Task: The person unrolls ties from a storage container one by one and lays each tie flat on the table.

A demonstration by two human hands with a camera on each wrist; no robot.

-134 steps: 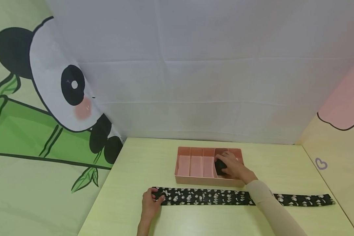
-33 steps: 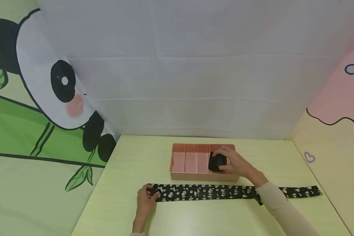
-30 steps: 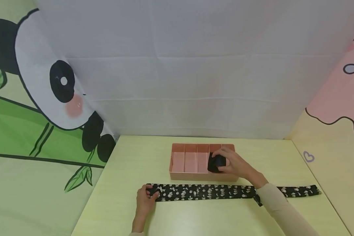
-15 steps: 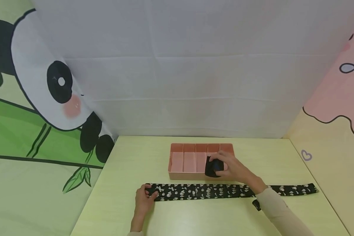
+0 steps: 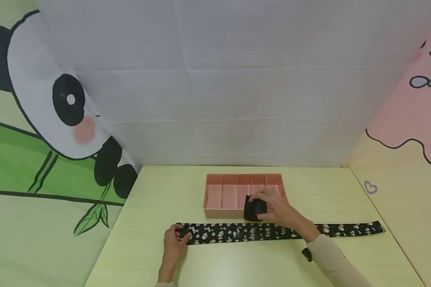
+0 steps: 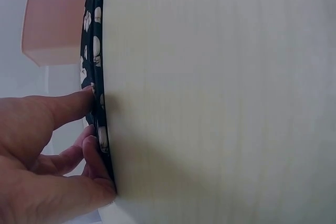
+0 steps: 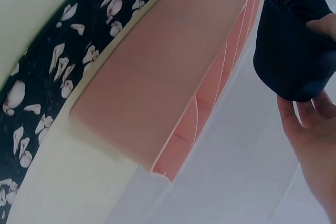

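A dark navy rolled necktie, its coils showing at the top, is held between the thumb and fingers of my right hand. In the head view this rolled necktie overlaps the front wall of the pink divided tray; the right wrist view shows it off the table. A black necktie with a pale print lies flat across the table in front of the tray. My left hand pinches its left end. The right forearm hides part of this patterned necktie.
The tray has several compartments divided by thin walls. A small dark piece shows beside the right cuff. White cloth hangs behind the pale table, with printed panels at both sides.
My right hand has lifted the rolled necktie out of a right-hand compartment and brought it forward and left, to the tray's front edge. The left hand keeps its hold on the patterned necktie.
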